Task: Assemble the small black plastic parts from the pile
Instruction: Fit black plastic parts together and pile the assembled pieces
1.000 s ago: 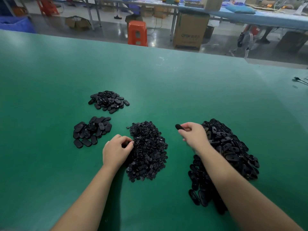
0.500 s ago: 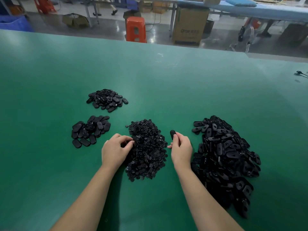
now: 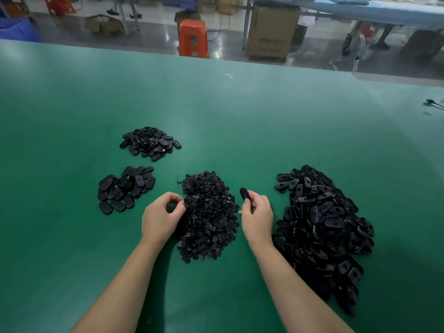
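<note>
An oval shell point(image 3: 243, 193) is pinched upright in the right hand point(image 3: 258, 216) just right of the central pile of small parts point(image 3: 207, 216) — presumably presented for fitting; the left hand point(image 3: 162, 216), its grip curled at the pile's left edge, appears to be picking an insert — contents cannot be told.

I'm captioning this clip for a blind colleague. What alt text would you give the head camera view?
Seen from above, a person's right hand pinches one oval black part while the left hand picks at the edge of a central pile of small black pieces on a green table. A large heap of oval parts lies to the right, two smaller piles to the left.
</note>
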`<action>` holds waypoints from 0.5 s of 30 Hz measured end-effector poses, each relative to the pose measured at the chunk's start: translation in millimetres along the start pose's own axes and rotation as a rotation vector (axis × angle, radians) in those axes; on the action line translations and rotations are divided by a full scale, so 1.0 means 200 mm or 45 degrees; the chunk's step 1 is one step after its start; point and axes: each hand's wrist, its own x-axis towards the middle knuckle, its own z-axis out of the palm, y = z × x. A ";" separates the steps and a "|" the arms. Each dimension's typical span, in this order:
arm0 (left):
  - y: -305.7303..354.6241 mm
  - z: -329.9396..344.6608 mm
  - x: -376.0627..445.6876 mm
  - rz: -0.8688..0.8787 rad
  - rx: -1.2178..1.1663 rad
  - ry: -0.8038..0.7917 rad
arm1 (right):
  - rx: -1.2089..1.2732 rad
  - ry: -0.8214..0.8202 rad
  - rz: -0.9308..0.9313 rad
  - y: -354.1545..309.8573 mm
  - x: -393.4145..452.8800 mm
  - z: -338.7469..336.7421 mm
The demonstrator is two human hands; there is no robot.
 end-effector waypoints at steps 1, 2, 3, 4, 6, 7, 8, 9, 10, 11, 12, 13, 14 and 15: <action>0.00 0.00 0.00 0.004 -0.005 -0.003 | -0.003 -0.001 -0.002 0.00 0.00 0.00; 0.00 0.00 0.00 0.008 -0.007 -0.006 | -0.003 -0.001 -0.004 0.00 0.00 0.00; 0.00 0.00 0.00 0.011 -0.007 -0.010 | -0.002 -0.001 -0.005 0.00 0.00 0.00; 0.00 0.00 0.00 0.011 -0.005 -0.013 | -0.002 0.000 -0.008 0.00 0.00 0.00; 0.00 0.00 0.00 -0.001 -0.010 -0.015 | -0.009 0.002 -0.020 0.00 -0.01 0.00; 0.00 0.00 0.00 -0.004 -0.019 -0.015 | -0.012 0.004 -0.029 0.00 -0.01 0.00; 0.00 0.00 0.00 -0.003 -0.032 -0.016 | -0.012 0.005 -0.035 0.00 -0.01 0.00; 0.00 0.00 -0.01 -0.002 -0.048 -0.017 | -0.009 0.004 -0.041 0.00 -0.01 0.00; 0.00 0.00 -0.01 -0.003 -0.062 -0.014 | -0.006 0.002 -0.048 0.00 -0.01 0.00; 0.00 0.00 -0.01 -0.004 -0.074 -0.009 | -0.004 0.001 -0.054 -0.01 -0.01 0.00; 0.00 0.00 -0.01 -0.003 -0.079 -0.003 | -0.004 0.000 -0.058 -0.01 -0.01 0.00; 0.00 -0.01 -0.01 0.003 -0.079 0.003 | -0.005 -0.002 -0.059 -0.01 -0.01 0.00; 0.01 -0.01 -0.01 0.013 -0.073 0.008 | -0.007 -0.003 -0.059 -0.01 -0.01 0.00; 0.01 -0.01 0.00 0.022 -0.069 0.014 | -0.007 -0.003 -0.058 -0.01 -0.01 0.00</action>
